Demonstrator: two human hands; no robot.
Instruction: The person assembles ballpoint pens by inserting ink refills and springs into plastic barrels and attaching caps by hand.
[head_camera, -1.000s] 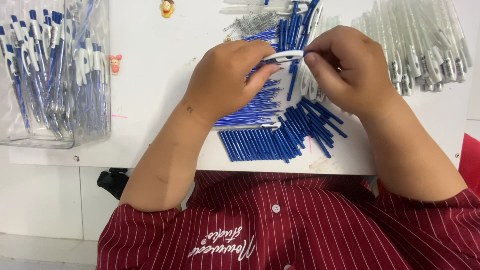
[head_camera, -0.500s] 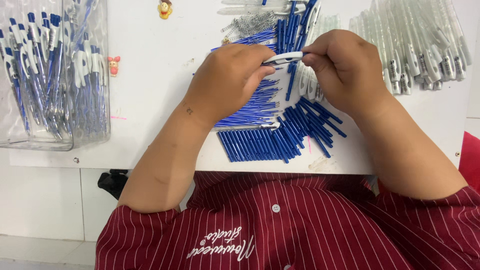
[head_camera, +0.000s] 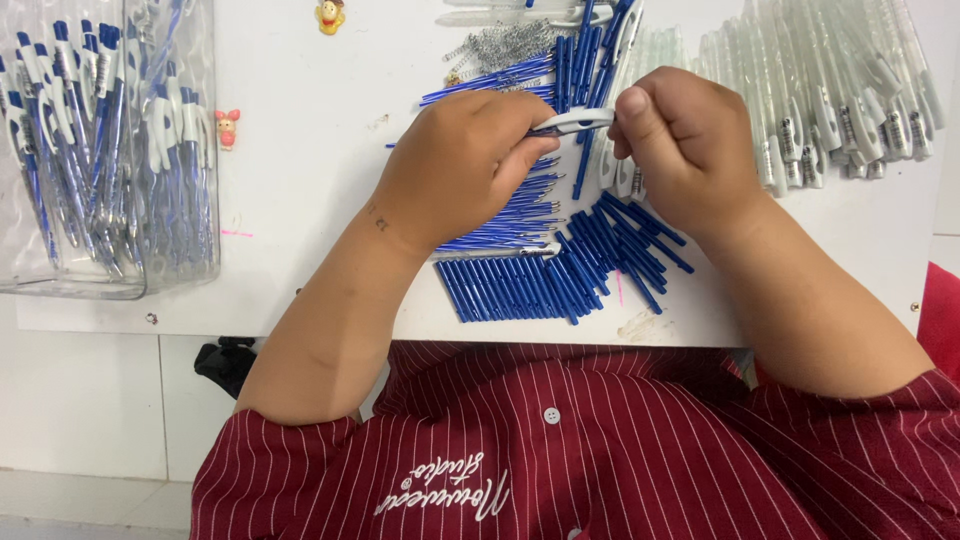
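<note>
Pen (head_camera: 578, 121) mostly hidden, pinched between left hand (head_camera: 465, 165) and right hand (head_camera: 690, 140); grip unchanged from before.

Blue pen barrels (head_camera: 510, 285), white table (head_camera: 300, 150), maroon pinstriped shirt (head_camera: 600, 450)

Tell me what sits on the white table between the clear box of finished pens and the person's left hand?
In the head view, mostly bare white table lies between the clear box and the left hand, apart from a small pink figurine.

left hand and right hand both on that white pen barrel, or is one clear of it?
Touching, both. The head view shows the left hand pinching one end of the white pen barrel and the right hand gripping the other.
</note>
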